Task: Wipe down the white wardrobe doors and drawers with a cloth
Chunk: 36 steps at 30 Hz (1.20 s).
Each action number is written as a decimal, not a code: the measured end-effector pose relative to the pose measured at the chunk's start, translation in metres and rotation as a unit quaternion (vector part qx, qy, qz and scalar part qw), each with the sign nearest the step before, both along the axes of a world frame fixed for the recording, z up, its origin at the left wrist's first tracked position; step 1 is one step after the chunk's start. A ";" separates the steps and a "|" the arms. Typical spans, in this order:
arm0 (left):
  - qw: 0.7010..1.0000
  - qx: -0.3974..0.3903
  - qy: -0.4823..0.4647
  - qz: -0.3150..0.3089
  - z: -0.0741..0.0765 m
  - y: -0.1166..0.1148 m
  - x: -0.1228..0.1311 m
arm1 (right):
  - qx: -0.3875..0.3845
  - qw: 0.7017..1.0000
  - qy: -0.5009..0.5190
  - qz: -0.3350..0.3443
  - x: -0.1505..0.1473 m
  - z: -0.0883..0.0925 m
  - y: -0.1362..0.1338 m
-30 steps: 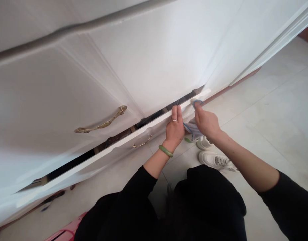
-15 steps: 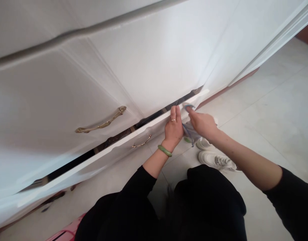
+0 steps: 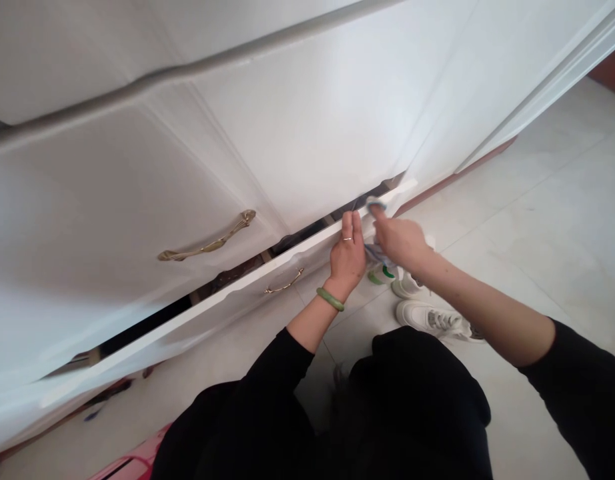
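A white drawer (image 3: 222, 303) stands slightly pulled out of a white cabinet, showing a dark gap along its top. My left hand (image 3: 347, 257), with a ring and a green bangle on the wrist, lies with its fingers together against the drawer's top edge. Just to its right, my right hand (image 3: 400, 240) presses a pale cloth with a blue border (image 3: 376, 205) onto the same edge near the drawer's right end. The rest of the cloth hangs below that hand.
A gold handle (image 3: 207, 245) sits on the cabinet panel above, and a smaller gold handle (image 3: 285, 285) on the drawer front. My white shoes (image 3: 430, 317) rest on the pale tiled floor. Something pink (image 3: 132, 460) shows at the bottom left.
My right hand has slid the cloth leftwards along the drawer's top edge, closer to my left hand. My left hand has stayed on the edge.
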<state>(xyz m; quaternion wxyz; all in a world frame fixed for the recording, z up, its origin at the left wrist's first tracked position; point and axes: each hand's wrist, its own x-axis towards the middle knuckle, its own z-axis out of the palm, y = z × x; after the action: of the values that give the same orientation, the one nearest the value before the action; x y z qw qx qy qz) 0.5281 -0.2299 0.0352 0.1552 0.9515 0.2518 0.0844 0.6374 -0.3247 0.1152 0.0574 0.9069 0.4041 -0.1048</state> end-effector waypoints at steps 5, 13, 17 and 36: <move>1.000 0.015 -0.013 -0.013 0.000 0.000 0.000 | -0.015 1.000 0.003 -0.010 -0.001 0.001 -0.006; 0.999 0.036 -0.023 -0.014 -0.003 -0.001 -0.001 | 0.007 1.000 0.010 -0.010 -0.006 0.004 -0.015; 0.998 0.039 -0.036 -0.022 -0.007 -0.001 -0.001 | 0.019 1.000 0.008 -0.020 -0.006 0.001 -0.015; 1.000 0.011 -0.021 -0.012 -0.001 -0.001 -0.001 | 0.002 1.000 0.019 -0.016 0.005 0.004 -0.005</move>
<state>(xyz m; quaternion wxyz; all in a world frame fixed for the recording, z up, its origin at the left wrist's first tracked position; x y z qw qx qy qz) 0.5271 -0.2309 0.0344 0.1511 0.9541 0.2361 0.1054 0.6422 -0.3294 0.1187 0.0463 0.9112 0.3905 -0.1226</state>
